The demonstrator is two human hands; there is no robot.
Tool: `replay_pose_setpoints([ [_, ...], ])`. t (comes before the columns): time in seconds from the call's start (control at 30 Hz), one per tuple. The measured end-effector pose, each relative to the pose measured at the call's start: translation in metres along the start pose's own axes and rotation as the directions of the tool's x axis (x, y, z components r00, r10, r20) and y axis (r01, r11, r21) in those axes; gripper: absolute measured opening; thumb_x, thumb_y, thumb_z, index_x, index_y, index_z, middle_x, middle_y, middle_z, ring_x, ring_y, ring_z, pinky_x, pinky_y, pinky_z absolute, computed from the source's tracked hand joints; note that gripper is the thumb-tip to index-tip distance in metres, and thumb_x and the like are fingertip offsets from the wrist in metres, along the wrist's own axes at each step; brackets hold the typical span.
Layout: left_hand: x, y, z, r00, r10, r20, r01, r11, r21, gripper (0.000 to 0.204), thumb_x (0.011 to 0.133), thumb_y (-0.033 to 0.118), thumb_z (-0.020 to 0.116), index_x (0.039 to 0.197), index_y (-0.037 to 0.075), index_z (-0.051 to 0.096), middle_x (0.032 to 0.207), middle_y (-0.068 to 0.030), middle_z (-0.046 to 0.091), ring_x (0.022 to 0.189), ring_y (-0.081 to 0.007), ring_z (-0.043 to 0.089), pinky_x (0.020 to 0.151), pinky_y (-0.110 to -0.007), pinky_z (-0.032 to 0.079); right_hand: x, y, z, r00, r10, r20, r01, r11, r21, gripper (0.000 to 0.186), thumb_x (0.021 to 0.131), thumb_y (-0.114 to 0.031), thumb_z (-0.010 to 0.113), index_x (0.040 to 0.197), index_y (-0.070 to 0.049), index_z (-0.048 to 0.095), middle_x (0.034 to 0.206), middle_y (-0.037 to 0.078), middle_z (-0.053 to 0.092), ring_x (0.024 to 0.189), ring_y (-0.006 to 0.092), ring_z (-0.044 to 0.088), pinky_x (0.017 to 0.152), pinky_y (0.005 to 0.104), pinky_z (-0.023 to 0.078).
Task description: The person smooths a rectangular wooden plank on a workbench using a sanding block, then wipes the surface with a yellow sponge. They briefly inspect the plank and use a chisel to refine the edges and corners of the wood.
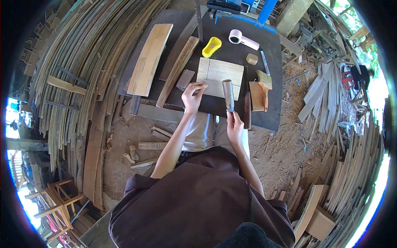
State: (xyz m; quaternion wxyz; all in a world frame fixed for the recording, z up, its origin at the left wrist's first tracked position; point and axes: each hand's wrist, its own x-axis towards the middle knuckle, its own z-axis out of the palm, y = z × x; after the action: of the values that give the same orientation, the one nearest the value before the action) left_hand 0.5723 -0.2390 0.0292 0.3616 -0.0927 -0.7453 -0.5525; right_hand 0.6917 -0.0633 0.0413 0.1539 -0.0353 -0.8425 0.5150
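My left hand (193,94) is pinched on a small thin tool at the left edge of a pale square wood panel (221,73); I cannot tell what kind of tool it is. The panel lies flat on a dark work board (271,111). My right hand (234,125) grips the lower end of a tool with a dark wooden cylindrical handle (228,93). That tool stands nearly upright over the panel's near edge. Both forearms reach forward from my lap.
On the board lie a wide pale plank (149,58), a narrow plank (178,69), a small dark block (185,79), a yellow plastic tool (211,46), a white hand-held device (243,39), a paintbrush (264,84) and a small wood cube (251,58). Stacked wood strips surround the sawdust floor.
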Motion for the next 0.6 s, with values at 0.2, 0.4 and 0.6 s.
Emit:
replay_pose_setpoints([
  [0.2, -0.0008, 0.0008, -0.0008, 0.998, -0.049, 0.026, 0.049, 0.999, 0.007, 0.009, 0.077, 0.0, 0.08, 0.084, 0.002, 0.074, 0.092, -0.009, 0.073, 0.08, -0.0162, 0.069, 0.068, -0.026, 0.053, -0.0012, -0.0061, -0.0009, 0.998, -0.068, 0.018, 0.068, 0.998, 0.018, 0.016, 0.098, -0.011, 0.059, 0.105, 0.003, 0.062, 0.081, 0.024, 0.065, 0.066, 0.0335, 0.067, 0.058, 0.034, 0.048],
  [0.4, -0.0006, 0.0001, -0.0013, 0.999, -0.04, 0.023, 0.04, 0.999, 0.004, 0.011, 0.077, -0.001, 0.079, 0.086, 0.002, 0.074, 0.093, -0.0093, 0.073, 0.082, -0.0169, 0.069, 0.072, -0.027, 0.053, -0.0009, -0.0079, -0.0017, 0.997, -0.076, 0.032, 0.075, 0.997, 0.013, 0.017, 0.098, -0.01, 0.059, 0.107, 0.003, 0.062, 0.084, 0.025, 0.066, 0.075, 0.0362, 0.069, 0.062, 0.0351, 0.049],
  [0.6, 0.0003, 0.0032, -0.0023, 0.996, -0.068, 0.051, 0.07, 0.997, -0.024, 0.011, 0.077, -0.003, 0.077, 0.087, 0.002, 0.074, 0.093, -0.0096, 0.073, 0.084, -0.0177, 0.069, 0.074, -0.027, 0.053, -0.0005, -0.0085, -0.0035, 0.998, -0.034, 0.056, 0.035, 0.999, -0.018, 0.017, 0.097, -0.011, 0.059, 0.106, 0.003, 0.062, 0.084, 0.024, 0.066, 0.073, 0.0369, 0.068, 0.061, 0.036, 0.049],
])
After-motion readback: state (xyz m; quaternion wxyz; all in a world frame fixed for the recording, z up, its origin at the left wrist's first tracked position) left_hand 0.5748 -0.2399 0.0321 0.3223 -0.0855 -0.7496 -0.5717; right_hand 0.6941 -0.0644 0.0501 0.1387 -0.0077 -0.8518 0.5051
